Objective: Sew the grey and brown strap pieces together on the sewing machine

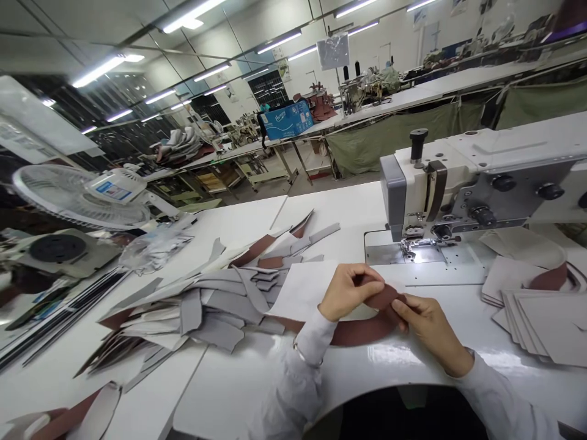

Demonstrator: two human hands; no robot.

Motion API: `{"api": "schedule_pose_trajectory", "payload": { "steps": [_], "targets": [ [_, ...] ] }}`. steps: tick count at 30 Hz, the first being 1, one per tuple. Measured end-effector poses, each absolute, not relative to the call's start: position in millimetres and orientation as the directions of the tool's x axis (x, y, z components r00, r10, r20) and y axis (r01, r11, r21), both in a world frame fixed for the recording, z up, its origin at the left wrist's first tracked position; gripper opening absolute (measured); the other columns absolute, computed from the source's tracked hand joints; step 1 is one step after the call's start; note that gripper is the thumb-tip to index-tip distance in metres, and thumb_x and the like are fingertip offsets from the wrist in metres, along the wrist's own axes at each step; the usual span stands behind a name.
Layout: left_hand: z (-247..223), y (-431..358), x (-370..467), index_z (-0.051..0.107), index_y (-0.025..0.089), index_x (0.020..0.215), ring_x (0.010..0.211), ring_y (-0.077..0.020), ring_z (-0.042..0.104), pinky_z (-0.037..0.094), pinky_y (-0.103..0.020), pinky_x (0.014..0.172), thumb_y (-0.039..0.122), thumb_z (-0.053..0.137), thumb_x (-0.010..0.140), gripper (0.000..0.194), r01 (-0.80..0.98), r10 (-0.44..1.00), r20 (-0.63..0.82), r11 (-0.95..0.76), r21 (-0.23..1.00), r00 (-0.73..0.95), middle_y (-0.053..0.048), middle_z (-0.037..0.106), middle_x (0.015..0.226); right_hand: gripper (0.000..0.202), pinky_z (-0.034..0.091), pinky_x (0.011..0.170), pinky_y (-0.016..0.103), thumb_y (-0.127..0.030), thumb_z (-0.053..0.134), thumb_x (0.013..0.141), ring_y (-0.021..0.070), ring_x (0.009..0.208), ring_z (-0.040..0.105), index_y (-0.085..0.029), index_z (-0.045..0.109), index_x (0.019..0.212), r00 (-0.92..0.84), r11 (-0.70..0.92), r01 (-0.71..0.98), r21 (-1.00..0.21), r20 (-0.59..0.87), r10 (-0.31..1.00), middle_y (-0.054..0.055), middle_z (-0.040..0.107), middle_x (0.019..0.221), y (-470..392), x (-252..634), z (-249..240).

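Between my hands is a reddish-brown cut piece of leather-like material with a pale backing, curving down over the white table. My left hand pinches its upper edge between thumb and fingers. Close by on the right, my right hand grips the same piece at its end, thumb on top. Just beyond my hands stands a sewing machine, its lit needle area near the held piece. A pale panel lies behind my left hand; whether it belongs to the held piece I cannot tell.
A loose heap of grey and brown cut pieces spreads over the table on the left. Stacked pale panels lie at the right. A white fan and a plastic bag are at the far left. A blue box stands on a back table.
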State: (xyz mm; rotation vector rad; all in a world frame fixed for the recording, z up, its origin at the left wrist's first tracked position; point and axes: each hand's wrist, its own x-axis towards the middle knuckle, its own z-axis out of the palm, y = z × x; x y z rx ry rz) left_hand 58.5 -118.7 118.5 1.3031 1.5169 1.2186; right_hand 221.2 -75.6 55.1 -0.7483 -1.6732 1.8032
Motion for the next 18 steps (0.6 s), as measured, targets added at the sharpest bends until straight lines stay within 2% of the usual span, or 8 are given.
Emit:
{"api": "schedule_pose_trajectory", "payload": {
  "steps": [3,7,13,18],
  "targets": [
    [121,-135,68,0.07,0.015,0.073,0.063,-0.0122,0.058,0.047,-0.022,0.061,0.018,0.064,0.072,0.006,0.452,0.967,0.25,-0.2,0.869,-0.053,-0.004,0.066,0.068,0.035,0.037,0.049,0.025,-0.046,0.055,0.078,0.0116,0.049,0.044,-0.016,0.056,0.06,-0.645,-0.051,-0.039,-0.998,-0.014,0.764,-0.001,0.045,0.049,-72,222,56],
    [115,-152,79,0.07,0.018,0.078,0.071,-0.0145,0.061,0.05,-0.024,0.068,0.016,0.059,0.077,0.011,0.616,0.92,0.389,-0.332,0.714,0.045,-0.004,0.068,0.072,0.032,0.041,0.049,0.025,-0.046,0.056,0.076,0.012,0.049,0.047,-0.016,0.059,0.065,-0.637,-0.067,-0.066,-0.996,-0.01,0.77,-0.001,0.048,0.053,-72,222,59],
    [115,-154,83,0.068,0.017,0.076,0.066,-0.0131,0.06,0.05,-0.023,0.066,0.012,0.059,0.076,0.01,0.634,0.898,0.438,-0.365,0.682,0.045,-0.003,0.067,0.069,0.035,0.041,0.049,0.025,-0.048,0.055,0.077,0.0117,0.049,0.046,-0.015,0.06,0.067,-0.669,-0.068,-0.078,-0.995,0.001,0.743,-0.001,0.047,0.053,-74,221,59],
    [115,-153,80,0.068,0.016,0.076,0.064,-0.0125,0.06,0.049,-0.023,0.066,0.014,0.062,0.073,0.007,0.629,0.917,0.381,-0.228,0.743,-0.118,-0.002,0.066,0.068,0.036,0.039,0.051,0.024,-0.047,0.051,0.082,0.0107,0.051,0.045,-0.014,0.059,0.07,-0.734,-0.083,-0.113,-0.99,0.027,0.679,-0.002,0.045,0.054,-72,224,54]
  ]
}}
